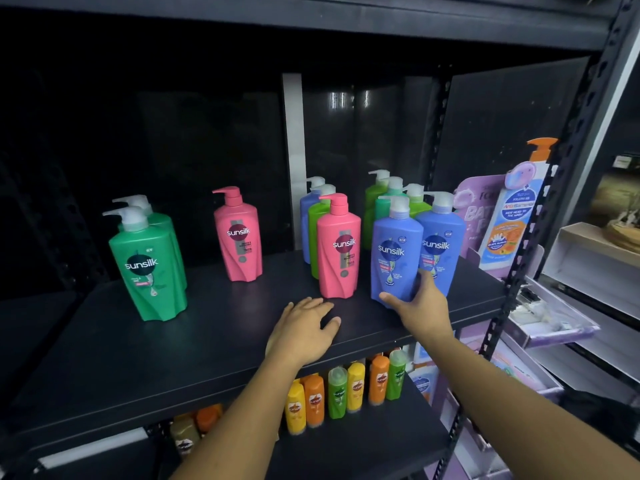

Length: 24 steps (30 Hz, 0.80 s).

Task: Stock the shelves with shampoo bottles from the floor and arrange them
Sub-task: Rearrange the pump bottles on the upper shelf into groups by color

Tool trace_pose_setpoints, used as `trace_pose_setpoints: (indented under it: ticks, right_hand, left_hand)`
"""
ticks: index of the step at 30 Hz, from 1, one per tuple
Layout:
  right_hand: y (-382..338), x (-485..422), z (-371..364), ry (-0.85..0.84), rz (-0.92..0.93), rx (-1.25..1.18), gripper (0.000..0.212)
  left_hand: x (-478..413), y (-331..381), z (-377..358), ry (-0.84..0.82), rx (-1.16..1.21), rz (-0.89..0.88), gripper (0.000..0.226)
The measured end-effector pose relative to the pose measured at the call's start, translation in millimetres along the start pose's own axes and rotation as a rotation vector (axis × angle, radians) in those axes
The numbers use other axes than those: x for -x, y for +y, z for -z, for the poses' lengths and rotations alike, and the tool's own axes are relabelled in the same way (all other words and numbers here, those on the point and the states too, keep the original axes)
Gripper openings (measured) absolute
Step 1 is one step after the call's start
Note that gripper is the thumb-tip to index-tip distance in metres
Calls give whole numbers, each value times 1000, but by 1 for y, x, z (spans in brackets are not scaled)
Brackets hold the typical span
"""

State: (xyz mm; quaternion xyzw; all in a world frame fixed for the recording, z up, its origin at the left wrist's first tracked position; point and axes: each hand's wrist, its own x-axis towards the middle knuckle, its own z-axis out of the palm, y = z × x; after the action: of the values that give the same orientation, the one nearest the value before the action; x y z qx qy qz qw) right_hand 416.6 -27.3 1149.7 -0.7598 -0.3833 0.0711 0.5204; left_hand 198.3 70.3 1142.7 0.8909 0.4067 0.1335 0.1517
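Observation:
A dark shelf [214, 327] carries pump shampoo bottles. My right hand [420, 306] grips the base of a blue bottle [394, 251] standing near the front. A second blue bottle [441, 244] stands just right of it. A pink bottle [337, 251] is to the left, with blue and green bottles [317, 216] behind it and several green ones [391, 199] further back. My left hand [304, 327] rests flat on the shelf with its fingers apart, holding nothing, just in front of the pink bottle. Another pink bottle [239, 237] and green bottles [149, 261] stand further left.
Small yellow, orange and green bottles [343, 389] fill the shelf below. A tall orange-capped bottle [512, 209] and purple packs [474, 209] stand at the right end by the perforated upright [540, 216]. White boxes lie on a neighbouring rack at right.

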Motion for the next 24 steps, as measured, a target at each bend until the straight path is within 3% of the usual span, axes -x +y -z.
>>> trace_pose_setpoints:
  ticks: [3,5,8,13,19,24]
  right_hand:
    - [6,11,5,84,93,70,70]
    - [6,23,2,123,285,170,58]
    - [-3,38,-11,27,544,340,45]
    - [-8,36,-37,-297,501,498,59]
    - [-3,40,-43,-353,556,712,66]
    - [-2,41,-42,-389,542,750,67]
  left_hand:
    - [1,2,0,21,6,6,56]
    - [1,4,0,45,30,21,55]
    - [2,5,1,61,94,66,53]
    - [0,-3,-1,163,224,126,42]
    - [-5,-1,6,229,358,147,37]
    - [-28,14,18,260,598,181,65]
